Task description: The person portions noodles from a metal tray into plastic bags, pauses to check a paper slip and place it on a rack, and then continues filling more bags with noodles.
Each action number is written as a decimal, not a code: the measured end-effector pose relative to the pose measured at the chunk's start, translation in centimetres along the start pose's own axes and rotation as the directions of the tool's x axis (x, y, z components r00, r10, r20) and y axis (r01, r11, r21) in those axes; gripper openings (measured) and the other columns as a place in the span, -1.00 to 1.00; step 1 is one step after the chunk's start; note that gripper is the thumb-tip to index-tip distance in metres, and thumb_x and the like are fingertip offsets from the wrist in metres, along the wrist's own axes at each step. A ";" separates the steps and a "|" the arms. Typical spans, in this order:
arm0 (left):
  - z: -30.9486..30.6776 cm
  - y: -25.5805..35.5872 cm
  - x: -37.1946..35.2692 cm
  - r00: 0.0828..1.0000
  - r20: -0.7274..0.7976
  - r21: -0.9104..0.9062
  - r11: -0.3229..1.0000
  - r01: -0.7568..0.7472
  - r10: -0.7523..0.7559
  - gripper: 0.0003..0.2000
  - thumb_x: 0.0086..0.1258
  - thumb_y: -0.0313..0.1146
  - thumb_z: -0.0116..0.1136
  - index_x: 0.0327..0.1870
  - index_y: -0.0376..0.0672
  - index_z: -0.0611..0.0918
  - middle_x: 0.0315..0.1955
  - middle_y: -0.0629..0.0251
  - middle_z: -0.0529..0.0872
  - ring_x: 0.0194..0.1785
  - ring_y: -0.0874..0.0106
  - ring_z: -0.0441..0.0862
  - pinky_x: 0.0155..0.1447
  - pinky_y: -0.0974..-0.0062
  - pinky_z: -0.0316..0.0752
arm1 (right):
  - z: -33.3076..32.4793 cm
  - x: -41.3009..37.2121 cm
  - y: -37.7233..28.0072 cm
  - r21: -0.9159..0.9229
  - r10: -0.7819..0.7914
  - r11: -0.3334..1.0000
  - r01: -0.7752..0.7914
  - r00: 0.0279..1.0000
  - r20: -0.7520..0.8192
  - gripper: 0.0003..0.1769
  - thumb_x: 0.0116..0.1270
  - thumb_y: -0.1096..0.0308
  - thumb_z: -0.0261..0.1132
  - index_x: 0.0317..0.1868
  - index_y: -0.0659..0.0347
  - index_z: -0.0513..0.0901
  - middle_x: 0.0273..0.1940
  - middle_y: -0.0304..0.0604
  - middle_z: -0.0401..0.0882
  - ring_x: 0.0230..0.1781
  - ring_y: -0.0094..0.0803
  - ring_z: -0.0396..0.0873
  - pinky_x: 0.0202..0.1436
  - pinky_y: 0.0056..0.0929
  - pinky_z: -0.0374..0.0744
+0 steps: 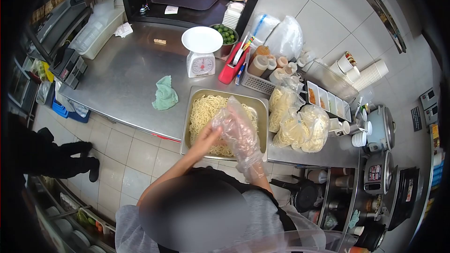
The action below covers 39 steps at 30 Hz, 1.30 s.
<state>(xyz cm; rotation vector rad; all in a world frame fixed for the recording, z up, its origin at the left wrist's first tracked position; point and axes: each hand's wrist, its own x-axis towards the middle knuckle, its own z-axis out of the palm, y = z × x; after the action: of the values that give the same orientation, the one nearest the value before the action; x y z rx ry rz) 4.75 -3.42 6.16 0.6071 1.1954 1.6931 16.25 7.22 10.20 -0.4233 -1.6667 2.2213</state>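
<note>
Steel counter (126, 72), one noodle tray (264, 119), one scale (201, 64), one cloth (165, 93), left hand (209, 137) against plastic-covered right hand (234, 124), both grips unclear

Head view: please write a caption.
Right hand inside clear plastic, bare left hand beside it, above a metal tray of noodles.

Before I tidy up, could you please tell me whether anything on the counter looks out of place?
A crumpled pale-green cloth lies on the steel counter left of the rectangular metal tray of pale noodles, untidy so near uncovered food. I see no spill.
</note>
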 end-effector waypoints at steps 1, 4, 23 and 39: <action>-0.7 0.4 0.5 0.995 -0.090 0.014 0.999 -0.044 0.045 -0.66 0.45 -0.24 0.00 0.13 -0.23 0.47 -0.13 0.40 0.61 -0.13 0.61 0.53 -0.05 0.60 0.43 | 0.2 -0.3 0.2 -0.014 0.016 1.000 -0.016 1.000 0.024 -0.42 0.28 0.52 0.18 0.31 0.16 0.29 0.06 -0.09 0.47 0.07 -0.40 0.44 0.16 -0.40 0.41; -3.4 1.3 1.0 0.945 -0.278 0.035 0.986 -0.166 0.169 -0.78 0.45 -0.28 0.00 -0.17 -0.23 0.62 -0.37 0.50 0.65 -0.26 0.72 0.49 -0.17 0.67 0.39 | 1.0 -1.1 0.8 -0.036 0.060 0.998 -0.057 0.994 0.088 -0.41 0.28 0.52 0.17 0.33 0.15 0.26 0.08 -0.08 0.45 0.09 -0.39 0.44 0.16 -0.40 0.40; -3.1 6.1 -3.3 0.711 0.310 0.810 0.216 -0.545 0.631 -0.82 -0.10 -0.63 0.19 -0.42 -0.20 0.59 0.02 0.08 0.52 -0.17 0.29 0.59 -0.10 0.39 0.50 | 0.1 -2.5 -2.1 0.109 0.135 0.979 -0.170 0.952 0.274 0.05 0.23 0.68 0.06 0.45 -0.21 -0.46 0.44 0.17 -0.18 0.44 -0.14 0.03 0.31 -0.26 0.29; -6.2 7.7 -4.3 0.667 -0.283 0.756 0.588 -0.287 0.690 -0.72 0.14 -0.69 0.11 -0.11 -0.29 0.63 -0.03 0.17 0.62 -0.27 0.60 0.58 -0.25 0.66 0.52 | -1.1 -0.8 -3.6 -0.912 0.146 0.306 -0.273 0.960 -0.239 0.17 -0.07 0.29 0.51 0.47 -0.14 -0.09 0.43 0.26 -0.22 0.43 0.01 0.02 0.32 -0.26 0.34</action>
<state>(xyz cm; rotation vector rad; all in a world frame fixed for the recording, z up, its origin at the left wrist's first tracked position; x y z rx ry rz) -1.53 -10.57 11.15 1.0132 2.2967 1.9865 17.73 8.73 13.38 -1.0640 -2.8381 0.9732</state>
